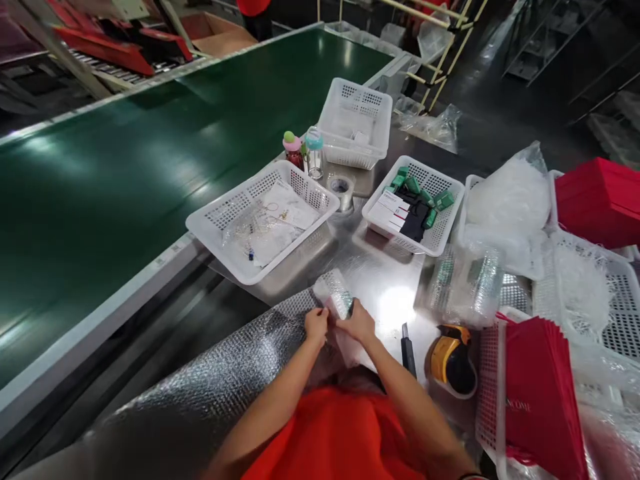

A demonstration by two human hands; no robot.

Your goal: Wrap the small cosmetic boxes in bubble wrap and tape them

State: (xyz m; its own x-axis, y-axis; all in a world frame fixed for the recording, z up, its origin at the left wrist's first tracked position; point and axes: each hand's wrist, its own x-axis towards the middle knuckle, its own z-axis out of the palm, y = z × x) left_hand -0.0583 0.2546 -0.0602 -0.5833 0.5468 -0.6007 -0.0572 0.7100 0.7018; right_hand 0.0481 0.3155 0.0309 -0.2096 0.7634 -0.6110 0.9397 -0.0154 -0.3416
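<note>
A small bubble-wrapped package point(334, 288) with green showing through is between my hands, near the table's front edge. My right hand point(359, 323) grips its right side, thumb across the near end. My left hand point(317, 325) has its fingers closed at the package's lower left, on the edge of the wrap. A wide sheet of bubble wrap point(235, 360) spreads to the left under my left forearm. Right of my hands lie a box cutter point(407, 352) and a yellow and black tape dispenser point(450, 360).
White baskets hold papers and small items point(220, 220), green boxes point(444, 200) and red bags point(543, 393). Bubble-wrapped bundles point(465, 283) lie at right. Tape point(341, 190) and two bottles point(315, 157) stand farther back. A green conveyor belt point(165, 147) runs along the left.
</note>
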